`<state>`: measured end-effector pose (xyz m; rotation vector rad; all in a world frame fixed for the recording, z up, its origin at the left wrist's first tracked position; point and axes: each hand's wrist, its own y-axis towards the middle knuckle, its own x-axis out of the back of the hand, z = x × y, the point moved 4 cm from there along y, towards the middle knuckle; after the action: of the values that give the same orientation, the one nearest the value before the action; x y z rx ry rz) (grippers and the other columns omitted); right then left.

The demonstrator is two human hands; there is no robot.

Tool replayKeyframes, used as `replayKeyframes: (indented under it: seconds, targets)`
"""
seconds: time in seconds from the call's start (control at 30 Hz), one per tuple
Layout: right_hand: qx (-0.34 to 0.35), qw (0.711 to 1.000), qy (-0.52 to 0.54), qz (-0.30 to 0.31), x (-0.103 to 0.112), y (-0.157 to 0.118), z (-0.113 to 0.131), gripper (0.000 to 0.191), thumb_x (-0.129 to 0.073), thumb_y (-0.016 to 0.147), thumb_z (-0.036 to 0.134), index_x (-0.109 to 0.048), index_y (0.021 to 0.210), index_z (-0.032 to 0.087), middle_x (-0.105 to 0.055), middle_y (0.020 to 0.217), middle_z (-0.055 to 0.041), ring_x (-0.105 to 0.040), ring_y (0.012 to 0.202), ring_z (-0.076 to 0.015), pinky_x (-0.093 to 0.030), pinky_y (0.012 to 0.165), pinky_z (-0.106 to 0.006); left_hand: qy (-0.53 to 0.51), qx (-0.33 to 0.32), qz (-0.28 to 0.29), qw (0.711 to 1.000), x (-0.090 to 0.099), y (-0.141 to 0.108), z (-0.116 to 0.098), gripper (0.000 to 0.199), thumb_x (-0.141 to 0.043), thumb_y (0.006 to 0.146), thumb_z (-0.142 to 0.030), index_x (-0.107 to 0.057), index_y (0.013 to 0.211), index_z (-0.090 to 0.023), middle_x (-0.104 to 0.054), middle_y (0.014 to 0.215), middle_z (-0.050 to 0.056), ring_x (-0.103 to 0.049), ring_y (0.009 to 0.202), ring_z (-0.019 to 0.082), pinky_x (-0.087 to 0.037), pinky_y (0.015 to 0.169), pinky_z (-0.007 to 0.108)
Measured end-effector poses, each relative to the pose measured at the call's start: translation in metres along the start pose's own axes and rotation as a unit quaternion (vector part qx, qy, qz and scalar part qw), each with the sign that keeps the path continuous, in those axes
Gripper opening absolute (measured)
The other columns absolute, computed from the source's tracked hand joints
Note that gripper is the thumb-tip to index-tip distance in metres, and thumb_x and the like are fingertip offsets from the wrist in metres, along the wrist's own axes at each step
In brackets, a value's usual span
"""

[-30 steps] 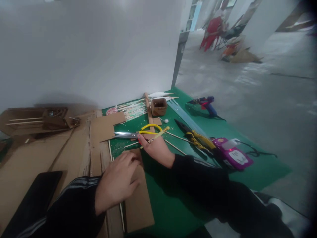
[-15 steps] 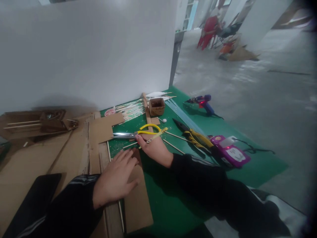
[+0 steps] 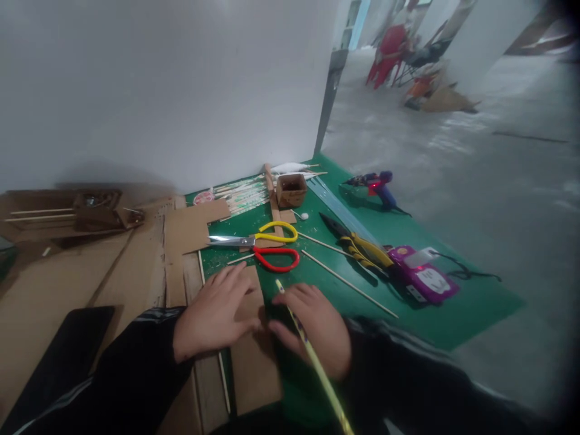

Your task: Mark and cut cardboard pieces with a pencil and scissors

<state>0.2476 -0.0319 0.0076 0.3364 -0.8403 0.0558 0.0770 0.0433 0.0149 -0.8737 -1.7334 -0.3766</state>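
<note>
My left hand (image 3: pixel 217 314) rests on a narrow cardboard strip (image 3: pixel 256 377), fingers spread and thumb stretched toward the right. Just right of it, my right hand (image 3: pixel 317 326) holds a slim yellow patterned pencil (image 3: pixel 322 377) between thumb and fingers. One end of the pencil points away from me; the other runs down toward the bottom edge. Beyond both hands lie scissors (image 3: pixel 247 241) with one yellow and one red handle, blades pointing left. Thin wooden sticks (image 3: pixel 348 282) lie on the green tabletop to the right of the scissors.
Pliers (image 3: pixel 357 248) lie beside a purple device (image 3: pixel 423 275) with a cable. A glue gun (image 3: pixel 376 188) with a red light stands further back. A small cardboard box (image 3: pixel 291 190) is near the white panel (image 3: pixel 158 90). A black phone-like slab (image 3: pixel 67 350) lies on cardboard at left.
My right hand has drawn back from the scissors toward me, and the pencil has swung to point down and right. Both scissor handles now show. The left hand stays on the cardboard strip.
</note>
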Motion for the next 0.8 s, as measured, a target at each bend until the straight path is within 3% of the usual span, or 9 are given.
replayKeyframes:
  seconds: [0.1, 0.17, 0.23, 0.4, 0.47, 0.57, 0.67, 0.73, 0.8]
  targets:
    - [-0.054, 0.998, -0.005, 0.028, -0.006, -0.037, 0.013, 0.039, -0.077, 0.072, 0.035, -0.064, 0.107, 0.022, -0.071, 0.116, -0.0108, -0.059, 0.112, -0.0323, -0.043, 0.097, -0.047, -0.027, 0.037, -0.016, 0.999, 0.004, 0.008, 0.005, 0.070, -0.080, 0.063, -0.053, -0.055, 0.121, -0.023, -0.052, 0.135, 0.013, -0.045, 0.126, 0.038, -0.038, 0.104, 0.055]
    - [-0.067, 0.996, -0.006, 0.049, -0.013, -0.053, 0.019, 0.043, -0.077, 0.070, 0.030, -0.062, 0.109, 0.022, -0.067, 0.127, -0.0120, -0.054, 0.123, -0.0356, -0.038, 0.105, -0.053, -0.059, 0.061, -0.016, 0.996, 0.006, 0.014, 0.009, 0.086, -0.085, 0.051, -0.054, -0.052, 0.123, -0.022, -0.056, 0.123, 0.012, -0.050, 0.116, 0.039, -0.041, 0.098, 0.056]
    - [-0.093, 0.994, 0.002, 0.055, -0.020, -0.062, 0.020, 0.043, -0.072, 0.069, 0.023, -0.061, 0.110, 0.022, -0.064, 0.133, -0.0121, -0.050, 0.130, -0.0374, -0.035, 0.108, -0.058, -0.090, 0.071, -0.014, 0.993, 0.007, 0.017, 0.013, 0.089, -0.087, 0.048, -0.054, -0.050, 0.122, -0.021, -0.056, 0.120, 0.012, -0.051, 0.114, 0.040, -0.042, 0.097, 0.055]
    - [-0.167, 0.984, 0.060, 0.008, -0.032, -0.072, 0.014, 0.055, -0.066, 0.064, 0.016, -0.053, 0.116, 0.022, -0.062, 0.133, -0.0130, -0.043, 0.135, -0.0404, -0.041, 0.103, -0.062, -0.176, 0.061, -0.023, 0.982, 0.016, 0.009, 0.021, 0.054, -0.061, 0.084, -0.038, -0.039, 0.130, -0.023, -0.054, 0.129, 0.012, -0.054, 0.119, 0.030, -0.045, 0.098, 0.045]
    - [-0.182, 0.976, 0.116, -0.009, -0.030, -0.073, 0.017, 0.051, -0.062, 0.070, 0.014, -0.047, 0.117, 0.025, -0.067, 0.118, -0.0094, -0.057, 0.122, -0.0333, -0.050, 0.097, -0.053, -0.240, 0.046, -0.050, 0.968, 0.024, 0.002, 0.022, 0.048, -0.057, 0.088, -0.031, -0.039, 0.133, -0.025, -0.054, 0.131, 0.011, -0.050, 0.125, 0.029, -0.041, 0.102, 0.045]
    - [-0.194, 0.959, 0.196, -0.062, -0.011, -0.066, 0.021, 0.039, -0.051, 0.083, 0.013, -0.039, 0.117, 0.028, -0.067, 0.093, -0.0007, -0.071, 0.083, -0.0177, -0.060, 0.074, -0.031, -0.329, 0.005, -0.135, 0.935, 0.038, -0.007, 0.022, 0.043, -0.058, 0.091, -0.031, -0.045, 0.132, -0.026, -0.052, 0.134, 0.009, -0.048, 0.127, 0.028, -0.039, 0.104, 0.041]
    - [-0.138, 0.966, 0.145, -0.166, 0.024, -0.050, 0.020, 0.026, -0.051, 0.088, 0.018, -0.043, 0.111, 0.028, -0.065, 0.092, -0.0015, -0.070, 0.077, -0.0161, -0.059, 0.065, -0.025, -0.383, -0.003, -0.200, 0.902, 0.041, -0.014, 0.024, 0.039, -0.059, 0.091, -0.032, -0.047, 0.128, -0.026, -0.055, 0.129, 0.008, -0.054, 0.116, 0.025, -0.045, 0.095, 0.036]
    - [-0.082, 0.973, 0.073, -0.202, 0.043, -0.039, 0.016, 0.028, -0.053, 0.087, 0.016, -0.047, 0.111, 0.027, -0.066, 0.098, -0.0043, -0.070, 0.082, -0.0183, -0.059, 0.070, -0.029, -0.369, 0.005, -0.184, 0.911, 0.033, -0.014, 0.025, 0.032, -0.061, 0.090, -0.030, -0.051, 0.119, -0.025, -0.059, 0.118, 0.006, -0.058, 0.107, 0.023, -0.047, 0.091, 0.035]
    - [-0.033, 0.983, 0.006, -0.178, 0.050, -0.031, 0.011, 0.030, -0.051, 0.085, 0.012, -0.050, 0.111, 0.026, -0.067, 0.097, -0.0052, -0.071, 0.082, -0.0201, -0.059, 0.071, -0.031, -0.341, 0.006, -0.140, 0.930, 0.019, -0.012, 0.025, 0.020, -0.062, 0.088, -0.026, -0.055, 0.107, -0.023, -0.063, 0.107, 0.004, -0.060, 0.101, 0.022, -0.047, 0.090, 0.035]
